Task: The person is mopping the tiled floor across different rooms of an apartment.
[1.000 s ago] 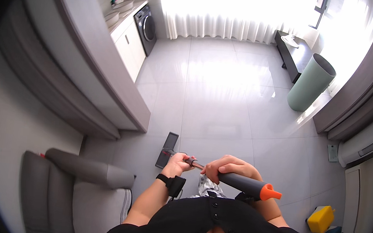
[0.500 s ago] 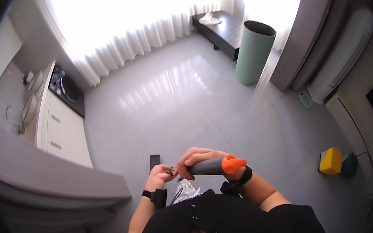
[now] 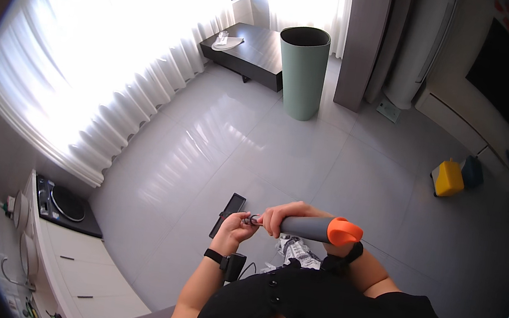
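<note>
A long-handled flat mop runs between my hands. Its thick grey handle (image 3: 306, 228) ends in an orange loop-shaped cap (image 3: 345, 232) close to my right forearm. My right hand (image 3: 283, 216) is wrapped round the handle's lower part. Just below it, my left hand (image 3: 234, 227) has its fingers closed round the thin shaft. Beyond my left hand, the dark rectangular mop head (image 3: 228, 215) lies on the floor (image 3: 293, 157), partly hidden by that hand. Each wrist wears a black strap.
Ahead stands a tall green bin (image 3: 302, 79) beside a low dark table (image 3: 249, 50). White curtains (image 3: 127, 105) hang along the left. A counter with drawers (image 3: 80, 258) and a black hob (image 3: 68, 205) is at lower left. A yellow box (image 3: 448, 178) sits on the right.
My view has turned, so the bin and table appear further left and more of the counter shows. Both hands have shifted slightly right in view with the mop, and more of its head is visible.
</note>
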The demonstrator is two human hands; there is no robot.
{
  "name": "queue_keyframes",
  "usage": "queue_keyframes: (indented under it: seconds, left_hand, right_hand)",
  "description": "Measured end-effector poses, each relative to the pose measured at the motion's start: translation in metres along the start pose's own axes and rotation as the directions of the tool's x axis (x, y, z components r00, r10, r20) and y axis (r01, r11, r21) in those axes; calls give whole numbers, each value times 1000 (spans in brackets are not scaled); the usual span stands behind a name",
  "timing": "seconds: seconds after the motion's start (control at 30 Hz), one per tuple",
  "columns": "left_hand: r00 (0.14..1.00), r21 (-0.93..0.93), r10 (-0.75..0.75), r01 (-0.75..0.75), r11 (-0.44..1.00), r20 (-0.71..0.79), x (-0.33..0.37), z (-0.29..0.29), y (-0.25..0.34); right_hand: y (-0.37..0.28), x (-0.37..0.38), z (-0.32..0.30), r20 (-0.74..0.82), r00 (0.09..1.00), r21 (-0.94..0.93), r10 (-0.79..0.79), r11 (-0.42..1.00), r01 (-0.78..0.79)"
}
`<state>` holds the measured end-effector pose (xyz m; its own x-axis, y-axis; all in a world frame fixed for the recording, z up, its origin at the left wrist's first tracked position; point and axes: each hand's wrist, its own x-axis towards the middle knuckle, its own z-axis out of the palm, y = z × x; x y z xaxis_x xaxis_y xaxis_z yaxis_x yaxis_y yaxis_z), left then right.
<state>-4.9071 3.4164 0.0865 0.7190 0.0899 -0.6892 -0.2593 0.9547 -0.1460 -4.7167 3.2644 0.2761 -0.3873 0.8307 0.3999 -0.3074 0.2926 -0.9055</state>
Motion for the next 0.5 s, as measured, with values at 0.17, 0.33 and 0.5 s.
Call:
queue_keyframes:
  seconds: [0.17,0.33,0.5]
  left_hand:
    - [998,189,67,-66,980,3,37,118,17]
    - [987,334,158,-151,930,4,132,170,79]
    - [984,391,164,-180,903,75,209,252,130]
  right_hand:
    - [3,20,-93,-82,981,-4,-175,985,175]
    - [-11,48,-192,-107,972,-115,-207,974,195]
    - [-28,73,-284,-176,974,-165,-144,980,115]
